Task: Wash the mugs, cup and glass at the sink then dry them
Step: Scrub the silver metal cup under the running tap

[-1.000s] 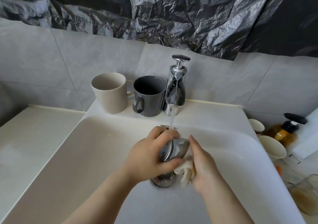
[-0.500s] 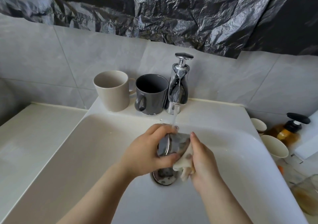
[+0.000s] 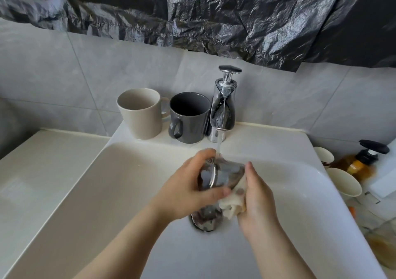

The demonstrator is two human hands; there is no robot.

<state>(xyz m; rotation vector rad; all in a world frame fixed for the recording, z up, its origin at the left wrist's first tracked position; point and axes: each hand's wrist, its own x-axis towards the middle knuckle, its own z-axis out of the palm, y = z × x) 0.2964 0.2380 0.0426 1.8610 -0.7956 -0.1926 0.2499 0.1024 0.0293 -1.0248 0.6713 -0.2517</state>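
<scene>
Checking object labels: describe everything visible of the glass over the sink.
The glass is clear and reflective, lying on its side above the drain of the sink. The stream from the tap lands on its upper wall. The left hand grips it, fingers over the top, thumb underneath. The right hand holds a beige cloth against its right end. Which end is the rim cannot be told.
</scene>
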